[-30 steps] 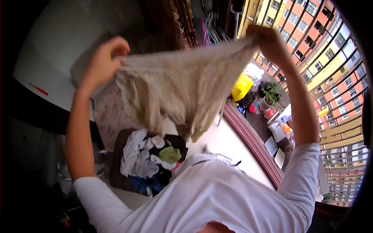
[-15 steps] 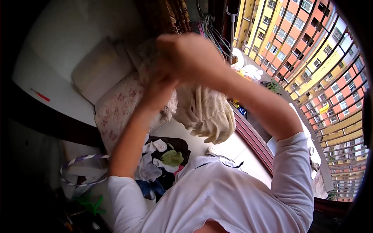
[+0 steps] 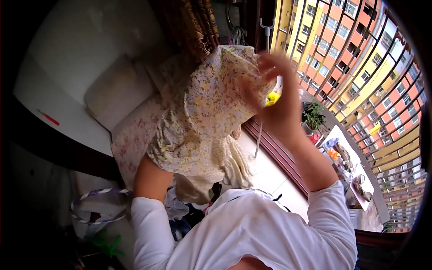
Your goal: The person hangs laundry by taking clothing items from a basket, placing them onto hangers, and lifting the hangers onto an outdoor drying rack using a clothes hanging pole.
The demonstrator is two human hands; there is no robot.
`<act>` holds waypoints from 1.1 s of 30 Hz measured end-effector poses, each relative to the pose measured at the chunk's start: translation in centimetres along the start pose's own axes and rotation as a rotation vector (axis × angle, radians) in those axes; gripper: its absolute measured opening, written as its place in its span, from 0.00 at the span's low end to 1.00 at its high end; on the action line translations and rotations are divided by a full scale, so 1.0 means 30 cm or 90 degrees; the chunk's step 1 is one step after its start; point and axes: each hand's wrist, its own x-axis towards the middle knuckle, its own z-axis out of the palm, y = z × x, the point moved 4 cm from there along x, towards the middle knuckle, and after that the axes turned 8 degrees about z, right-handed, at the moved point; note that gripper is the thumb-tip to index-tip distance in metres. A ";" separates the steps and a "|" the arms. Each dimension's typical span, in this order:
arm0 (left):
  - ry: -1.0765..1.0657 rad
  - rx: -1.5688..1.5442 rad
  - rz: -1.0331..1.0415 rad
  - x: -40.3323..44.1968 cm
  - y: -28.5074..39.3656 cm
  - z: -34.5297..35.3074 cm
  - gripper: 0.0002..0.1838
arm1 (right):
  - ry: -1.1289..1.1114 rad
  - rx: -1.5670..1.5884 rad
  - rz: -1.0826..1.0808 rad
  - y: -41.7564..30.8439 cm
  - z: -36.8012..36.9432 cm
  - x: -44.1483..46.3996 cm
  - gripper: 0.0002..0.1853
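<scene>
A cream cloth with a small floral print (image 3: 216,99) hangs in front of me, spread high and draped down to the left. My left forearm goes in under its lower left edge, so the cloth hides the left hand and its fingers. At the cloth's upper right edge is my right hand (image 3: 274,96), blurred by motion, its thumb and fingers apart; I cannot tell whether it touches the fabric. Below the print hangs a plainer cream, gathered part (image 3: 236,164); whether it belongs to the same piece is unclear.
Behind the cloth stands a floral-covered seat (image 3: 135,128). Crumpled clothes (image 3: 177,204) lie low by my left side, beside a white-and-purple hoop (image 3: 99,192). To the right are a pole (image 3: 267,33), a potted plant (image 3: 312,116), a cluttered white board (image 3: 355,180) and window bars.
The bunched cloth has opened out and risen, showing its floral side. My hands, together before, are now apart: the left under the cloth, the right moved rightward.
</scene>
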 end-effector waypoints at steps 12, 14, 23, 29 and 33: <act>-0.265 -0.309 -0.295 -0.092 -0.028 -0.059 0.28 | 0.235 0.390 0.371 0.191 -0.164 0.173 0.18; -0.082 -0.320 -0.288 -0.138 -0.019 -0.034 0.30 | 0.218 0.490 0.366 0.202 -0.184 0.185 0.19; -0.019 -0.010 -0.218 -0.151 0.187 0.048 0.19 | 0.170 0.324 0.386 0.423 -0.209 0.151 0.16; -0.159 -0.088 -0.260 -0.134 0.170 0.092 0.19 | 0.171 0.297 0.384 0.526 -0.292 0.118 0.14; -0.142 -0.093 -0.266 -0.119 0.155 0.129 0.20 | 0.091 -0.055 0.345 0.512 -0.316 0.110 0.14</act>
